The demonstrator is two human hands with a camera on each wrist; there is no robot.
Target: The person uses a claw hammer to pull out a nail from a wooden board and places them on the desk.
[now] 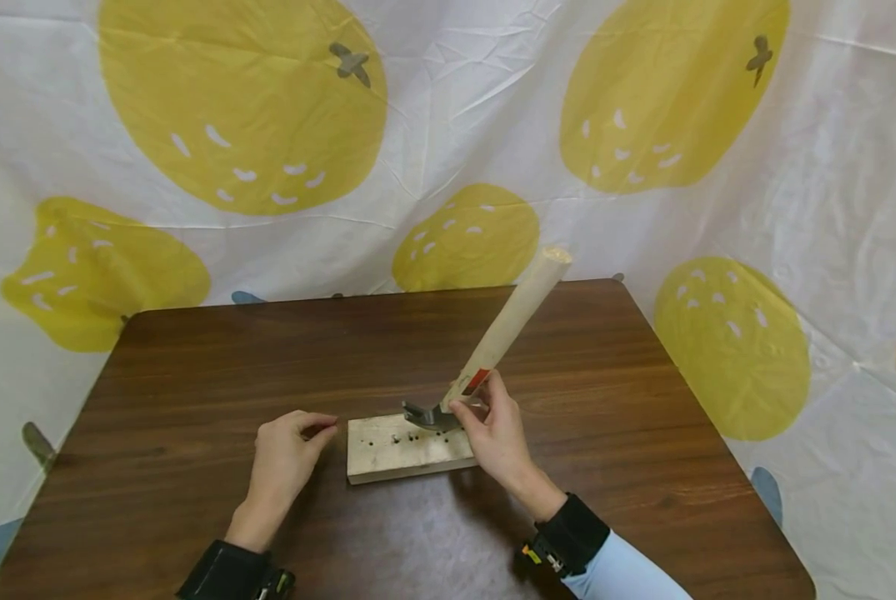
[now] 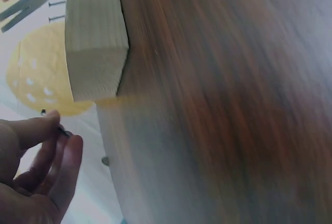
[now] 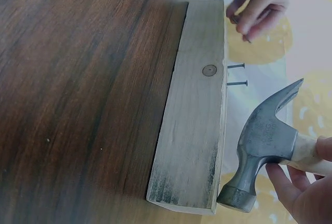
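Observation:
A claw hammer [image 1: 508, 329] stands tilted over the right part of a wooden block [image 1: 387, 454], handle up. Thumb and fingers of my right hand [image 1: 496, 433] grip the handle just by the head. In the right wrist view the steel head [image 3: 267, 136] has its striking face at the block's top edge and its claw toward the left hand. Two nails [image 3: 237, 83] stand upright in the block. Left of the block, my left hand [image 1: 286, 458] pinches a small dark nail [image 2: 63, 130] between thumb and fingertips, most of it hidden.
The block lies on a dark brown wooden table [image 1: 267, 358]. Several small holes mark the block's top. Behind the table hangs a white curtain [image 1: 463, 125] with yellow fruit prints.

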